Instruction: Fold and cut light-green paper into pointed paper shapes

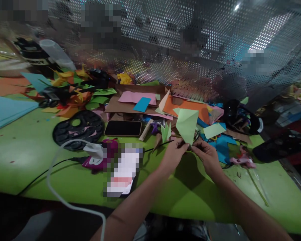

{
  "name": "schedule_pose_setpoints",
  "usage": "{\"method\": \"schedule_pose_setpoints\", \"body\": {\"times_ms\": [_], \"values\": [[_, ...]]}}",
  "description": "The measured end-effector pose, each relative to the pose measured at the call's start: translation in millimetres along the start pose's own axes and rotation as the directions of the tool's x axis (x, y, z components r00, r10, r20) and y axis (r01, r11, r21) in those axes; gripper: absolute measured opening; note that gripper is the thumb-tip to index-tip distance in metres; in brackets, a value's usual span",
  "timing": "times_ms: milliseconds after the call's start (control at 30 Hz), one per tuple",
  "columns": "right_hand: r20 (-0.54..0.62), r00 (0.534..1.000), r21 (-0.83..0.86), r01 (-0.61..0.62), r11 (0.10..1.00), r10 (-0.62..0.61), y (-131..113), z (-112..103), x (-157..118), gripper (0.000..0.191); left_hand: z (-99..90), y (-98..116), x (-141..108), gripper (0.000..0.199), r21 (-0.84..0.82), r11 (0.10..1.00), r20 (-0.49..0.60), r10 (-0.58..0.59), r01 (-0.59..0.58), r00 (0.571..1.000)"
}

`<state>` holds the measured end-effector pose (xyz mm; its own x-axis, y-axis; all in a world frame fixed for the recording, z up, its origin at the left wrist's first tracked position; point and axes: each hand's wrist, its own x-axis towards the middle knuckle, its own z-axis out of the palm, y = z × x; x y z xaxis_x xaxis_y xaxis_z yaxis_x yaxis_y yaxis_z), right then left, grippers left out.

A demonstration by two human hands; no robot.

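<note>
A pale green piece of folded paper [187, 123] stands up between my two hands, its narrow lower end pinched at the fingertips. My left hand [175, 151] grips that lower end from the left, thumb against fingers. From the right, my right hand [206, 154] pinches the same tip, close beside the left thumb. Both hands are held over the green table [180, 197], where they cast a shadow. Just left of the held paper is a smaller pale green zigzag-cut paper [166, 132]. A blue paper piece [222, 149] lies right of my right hand.
Left of my arms lie a lit phone [122, 170], a dark-screened phone [123, 128], a black palette [77, 130] and a magenta power adapter [97, 159] with cables. Coloured paper scraps line the back, below a perforated metal panel [150, 43]. A black case [278, 145] sits at the right.
</note>
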<state>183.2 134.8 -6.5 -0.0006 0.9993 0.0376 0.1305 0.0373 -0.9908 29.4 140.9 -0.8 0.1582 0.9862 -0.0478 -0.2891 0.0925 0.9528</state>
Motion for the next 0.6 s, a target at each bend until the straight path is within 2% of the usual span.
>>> {"method": "schedule_pose_setpoints", "body": {"times_ms": [100,267,600], "values": [[0.004,0.999,0.085,-0.043,0.995,0.043,0.6,-0.8,0.7,0.023,0.4,-0.2,0.4,0.021,-0.019,1.000,0.047,0.018,-0.017,0.999],[-0.017,0.999,0.086,-0.043,0.995,0.045,-1.3,-1.3,1.7,0.023,0.0,-2.2,1.7,0.025,-0.054,0.998,0.102,0.036,-0.031,0.994],[-0.003,0.998,0.120,-0.058,0.991,0.059,-2.4,1.3,0.5,0.023,-0.5,-1.0,0.4,0.027,-0.004,0.998,0.079,0.063,-0.063,0.995]]}}
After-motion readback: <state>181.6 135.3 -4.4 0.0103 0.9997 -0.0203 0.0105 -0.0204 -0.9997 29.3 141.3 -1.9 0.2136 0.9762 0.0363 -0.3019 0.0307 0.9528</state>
